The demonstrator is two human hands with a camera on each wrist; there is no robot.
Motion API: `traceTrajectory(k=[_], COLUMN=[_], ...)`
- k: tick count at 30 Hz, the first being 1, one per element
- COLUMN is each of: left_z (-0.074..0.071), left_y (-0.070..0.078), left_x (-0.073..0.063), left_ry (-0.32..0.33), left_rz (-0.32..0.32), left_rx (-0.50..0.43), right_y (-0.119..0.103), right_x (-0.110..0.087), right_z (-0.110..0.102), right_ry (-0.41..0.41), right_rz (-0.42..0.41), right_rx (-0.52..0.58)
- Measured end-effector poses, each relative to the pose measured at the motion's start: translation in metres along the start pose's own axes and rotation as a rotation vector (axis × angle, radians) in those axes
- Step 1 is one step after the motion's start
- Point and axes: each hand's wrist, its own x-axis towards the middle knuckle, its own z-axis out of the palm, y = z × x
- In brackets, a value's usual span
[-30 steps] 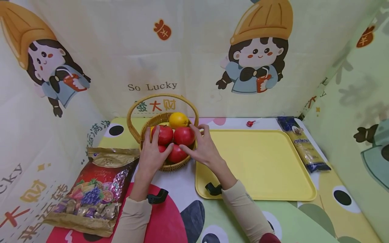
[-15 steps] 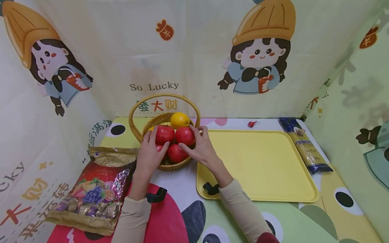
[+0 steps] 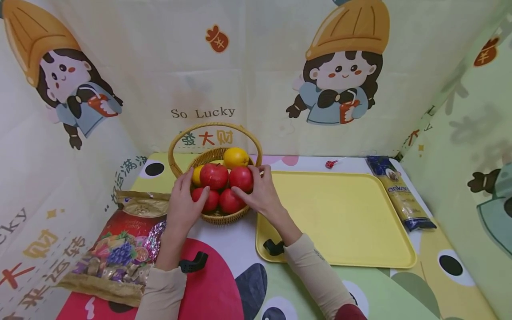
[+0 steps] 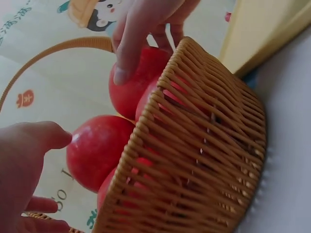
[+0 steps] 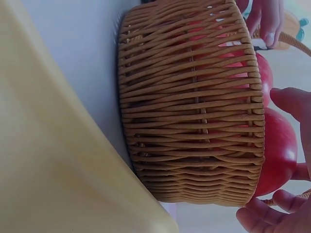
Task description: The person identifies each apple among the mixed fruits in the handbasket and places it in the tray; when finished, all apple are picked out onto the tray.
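Note:
A wicker basket [image 3: 224, 218] holds several red apples [image 3: 214, 176] and some yellow fruit [image 3: 235, 157]. My left hand [image 3: 182, 202] is beside the basket's left side, its fingers parted and its thumb near the lower left apple [image 3: 206, 200]. A gap shows between that thumb and the apples in the left wrist view. My right hand [image 3: 262, 191] cups loosely about the upper right apple [image 3: 241, 179], thumb toward the lower right apple [image 3: 231, 202], fingers along the outer side. In the right wrist view its fingertips [image 5: 248, 218] lie close to the rim.
A yellow tray [image 3: 336, 218] stands close to the basket's right. A candy bag [image 3: 120, 249] lies at the left, partly behind my left forearm. A lollipop [image 3: 330, 164] lies behind the tray, and a blue and gold packet [image 3: 400, 193] along its right side.
My left hand has drawn back to the left, off the apples, uncovering the lower left apple and a yellow fruit. My right hand stays about where it was.

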Motion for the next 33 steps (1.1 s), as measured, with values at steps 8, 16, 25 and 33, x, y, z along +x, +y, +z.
traceTrajectory(k=[8,16,25,33], left_z=[-0.004,0.009,0.024,0.03], left_y=[-0.014,-0.035,-0.045,-0.048], left_x=[-0.013,-0.031,-0.044,-0.047], left_ry=[-0.009,-0.021,0.024,0.068], left_rz=[-0.015,-0.042,-0.054,-0.006], left_rx=[0.002,-0.054,-0.087,-0.106], right_y=[-0.001,0.002,-0.001,-0.004], right_x=[0.002,0.003,0.003,-0.004], right_z=[0.001,0.002,0.005,0.006], right_ry=[0.015,0.045,0.059,0.026], right_rz=[-0.01,-0.034,-0.036,-0.026], right_rx=[-0.012,-0.017,0.038,0.055])
